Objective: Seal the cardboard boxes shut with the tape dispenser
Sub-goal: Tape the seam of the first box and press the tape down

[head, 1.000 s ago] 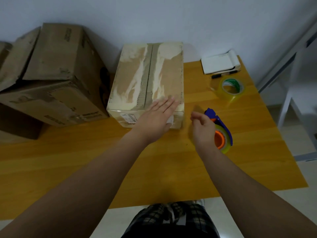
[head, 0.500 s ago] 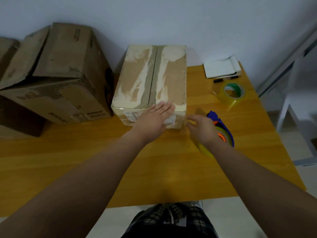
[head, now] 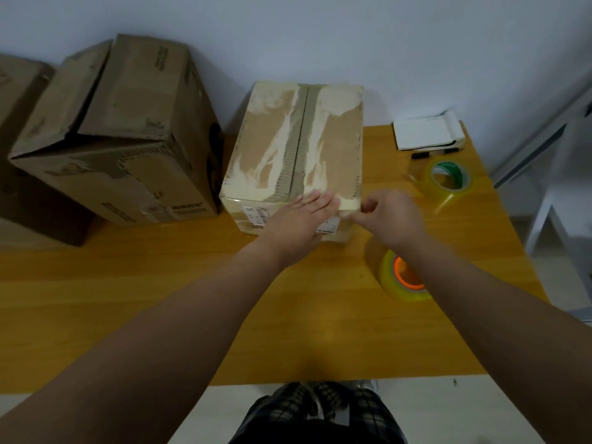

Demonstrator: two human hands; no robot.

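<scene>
A pale cardboard box (head: 298, 145) with torn paper and a closed centre seam stands on the wooden table (head: 160, 299). My left hand (head: 298, 222) lies flat, fingers straight, on the box's near top edge. My right hand (head: 389, 216) is at the box's near right corner, blurred, with thumb and fingers pinched together on what looks like the clear tape's free end. The tape dispenser (head: 403, 278), a clear roll on an orange core, sits on the table under my right forearm. Its blue handle is hidden.
Two bigger brown boxes (head: 121, 133) stand at the left, one with its flaps ajar. A spare tape roll (head: 448, 177) with a green core, a black marker (head: 434, 152) and a white pad (head: 427, 133) lie at the back right. The table's right edge is close.
My right hand has left the dispenser and moved left and up to the box's near right corner. The dispenser has shifted toward me. My left hand has stayed on the box.
</scene>
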